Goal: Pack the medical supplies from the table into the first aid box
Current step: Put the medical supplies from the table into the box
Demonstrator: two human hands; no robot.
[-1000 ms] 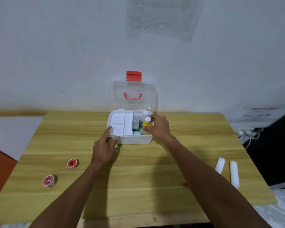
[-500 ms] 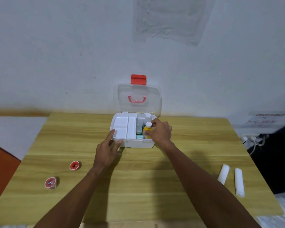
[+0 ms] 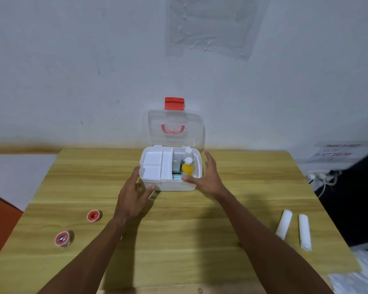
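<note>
Head view: white plastic first aid box [image 3: 174, 185] sits open at far middle of wooden table [image 3: 189, 240], yellow bottle [image 3: 187, 169] upright inside. Right hand [image 3: 208, 177] spread, empty, at box's right end. Left hand [image 3: 134, 196] loose, empty, at front-left corner. Soft white gauze rolls [image 3: 284, 223] lie right, long axes near-to-far, likely right hand's pick. Red tape rolls [image 3: 93, 216] left.
</note>
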